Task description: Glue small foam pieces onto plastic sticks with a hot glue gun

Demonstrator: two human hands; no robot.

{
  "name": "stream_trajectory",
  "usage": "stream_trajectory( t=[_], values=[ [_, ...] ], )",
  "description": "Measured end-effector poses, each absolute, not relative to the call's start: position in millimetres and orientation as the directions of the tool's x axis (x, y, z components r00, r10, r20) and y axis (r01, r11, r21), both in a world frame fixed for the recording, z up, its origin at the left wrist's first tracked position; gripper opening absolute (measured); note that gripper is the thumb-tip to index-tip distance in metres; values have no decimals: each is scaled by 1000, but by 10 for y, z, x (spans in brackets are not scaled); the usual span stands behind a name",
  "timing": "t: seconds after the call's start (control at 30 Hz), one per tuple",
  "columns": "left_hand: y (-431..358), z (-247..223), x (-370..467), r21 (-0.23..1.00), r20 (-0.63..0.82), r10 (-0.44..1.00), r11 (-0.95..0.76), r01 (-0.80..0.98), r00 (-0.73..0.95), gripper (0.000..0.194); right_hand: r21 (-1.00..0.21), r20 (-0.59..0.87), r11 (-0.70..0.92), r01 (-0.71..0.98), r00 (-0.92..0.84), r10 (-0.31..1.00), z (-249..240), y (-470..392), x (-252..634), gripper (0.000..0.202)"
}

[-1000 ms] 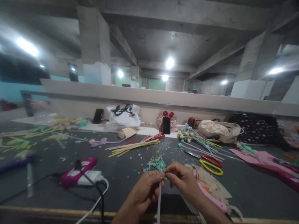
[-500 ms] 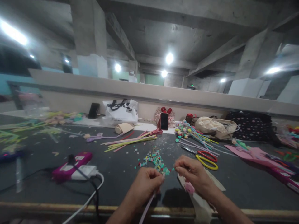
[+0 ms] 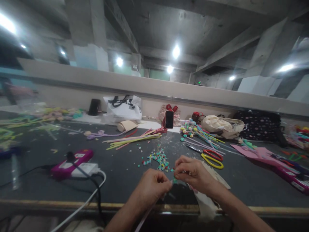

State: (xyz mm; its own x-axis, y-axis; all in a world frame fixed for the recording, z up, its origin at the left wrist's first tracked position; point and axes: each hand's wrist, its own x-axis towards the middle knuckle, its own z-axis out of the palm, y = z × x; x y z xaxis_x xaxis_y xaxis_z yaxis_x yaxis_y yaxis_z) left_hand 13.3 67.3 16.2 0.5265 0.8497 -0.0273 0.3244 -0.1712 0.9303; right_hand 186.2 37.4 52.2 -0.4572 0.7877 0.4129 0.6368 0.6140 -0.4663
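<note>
In the head view, the left hand (image 3: pixel 153 187) has its fingers pinched on a pale lilac strip (image 3: pixel 146 216) that hangs past the near edge of the counter (image 3: pixel 120 183). The right hand (image 3: pixel 190 172), which has moved back closer to it than half a second ago, has narrowed fingers by a small green piece (image 3: pixel 175 179); whether they grip it I cannot tell. Scattered bits (image 3: pixel 159 159) lie just beyond both hands. Bare dark surface opens between the power strip (image 3: pixel 72 163) and the left hand; scissors (image 3: pixel 207 156) lie beyond the right.

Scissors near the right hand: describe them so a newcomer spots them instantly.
On the dark table, look just beyond the right hand. The scissors there have one red and one yellow handle loop, unlike the thin stems behind them.
</note>
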Motion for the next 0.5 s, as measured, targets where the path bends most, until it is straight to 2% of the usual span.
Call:
stream_trajectory(
  t=[0.23,0.5],
  values=[
    [675,155,135,914,-17,849,-200,352,528,24,-381,367,633,674,-518,773,573,370,1854,11],
    [676,147,140,926,-61,846,-150,346,530,20,-364,351,646,671,-543,763,581,357,1839,13]
  ],
)
